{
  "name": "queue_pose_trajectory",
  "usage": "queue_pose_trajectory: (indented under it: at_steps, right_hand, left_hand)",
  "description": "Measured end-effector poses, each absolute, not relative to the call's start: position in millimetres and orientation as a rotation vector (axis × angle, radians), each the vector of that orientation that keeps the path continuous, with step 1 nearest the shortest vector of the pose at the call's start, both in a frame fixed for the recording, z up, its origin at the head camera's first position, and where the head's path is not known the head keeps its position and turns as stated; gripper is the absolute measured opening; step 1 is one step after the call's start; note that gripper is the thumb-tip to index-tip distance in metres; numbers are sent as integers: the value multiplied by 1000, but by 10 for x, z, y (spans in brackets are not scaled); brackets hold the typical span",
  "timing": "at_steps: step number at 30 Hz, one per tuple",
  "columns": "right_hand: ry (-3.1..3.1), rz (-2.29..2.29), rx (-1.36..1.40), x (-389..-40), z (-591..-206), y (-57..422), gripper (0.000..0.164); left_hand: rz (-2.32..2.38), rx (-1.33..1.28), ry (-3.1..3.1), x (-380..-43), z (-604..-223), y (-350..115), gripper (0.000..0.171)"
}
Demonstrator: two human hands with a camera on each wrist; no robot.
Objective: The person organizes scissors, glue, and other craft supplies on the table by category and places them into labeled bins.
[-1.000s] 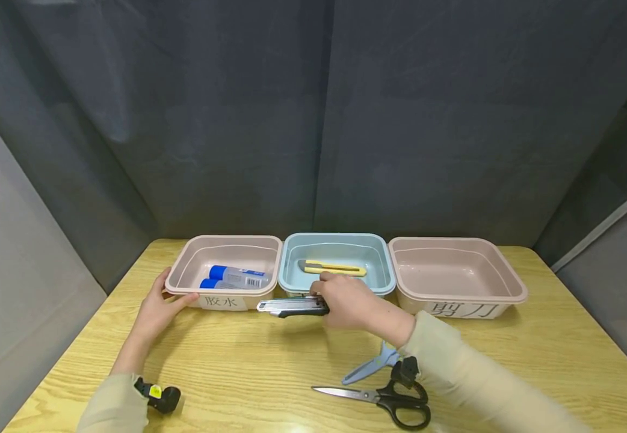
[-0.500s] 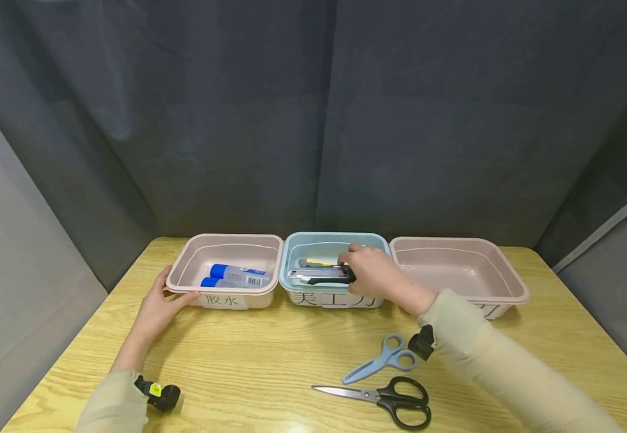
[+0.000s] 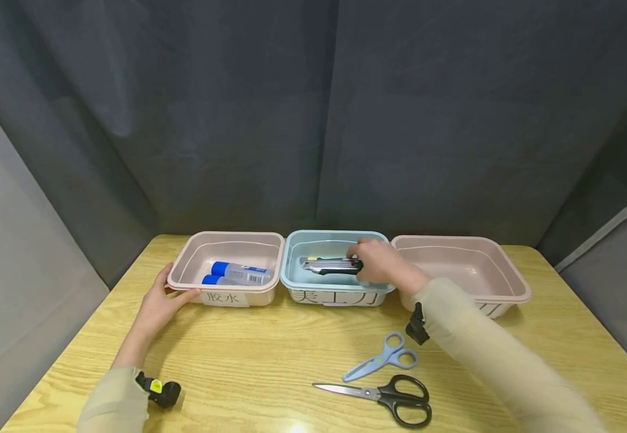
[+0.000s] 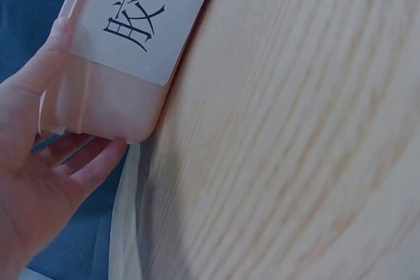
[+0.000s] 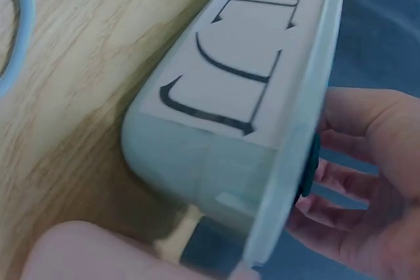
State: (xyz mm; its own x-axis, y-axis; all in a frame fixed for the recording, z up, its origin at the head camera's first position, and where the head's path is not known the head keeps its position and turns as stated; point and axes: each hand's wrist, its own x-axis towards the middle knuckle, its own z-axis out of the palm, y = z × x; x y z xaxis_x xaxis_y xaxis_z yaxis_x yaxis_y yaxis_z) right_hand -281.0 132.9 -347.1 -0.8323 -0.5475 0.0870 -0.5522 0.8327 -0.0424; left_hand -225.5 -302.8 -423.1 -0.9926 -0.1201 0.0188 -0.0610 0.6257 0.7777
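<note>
My right hand (image 3: 382,262) grips the black end of a silver-and-black utility knife (image 3: 328,265), low inside the light blue bin (image 3: 290,284). A yellow utility knife (image 3: 311,258) lies in that bin, mostly hidden behind the one I hold. In the right wrist view, the fingers (image 5: 341,178) reach over the bin's rim and only a dark bit of the knife shows. My left hand (image 3: 156,308) holds the outer corner of the left pink bin (image 3: 265,297), thumb at its front rim and fingers around the end. Two blue-capped glue bottles (image 3: 244,274) lie inside it.
A second pink bin (image 3: 514,291) adjoins the blue one on the right. Blue scissors (image 3: 381,359) and black-handled scissors (image 3: 395,397) lie on the wooden table (image 3: 248,361) in front. A dark curtain (image 3: 237,120) hangs behind the bins.
My right hand has carried the silver-and-black utility knife from in front of the blue bin over its rim and down inside. My left hand stays at the left pink bin.
</note>
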Motion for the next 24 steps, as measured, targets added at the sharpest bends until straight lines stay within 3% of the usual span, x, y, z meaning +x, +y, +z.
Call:
queue_pose_trajectory:
  at_steps: [24]
  right_hand:
    - [-3072,197,919,-3096,-3909,1265,33]
  left_hand:
    - [-1332,155,-2757,-2248,-4253,-3017,104]
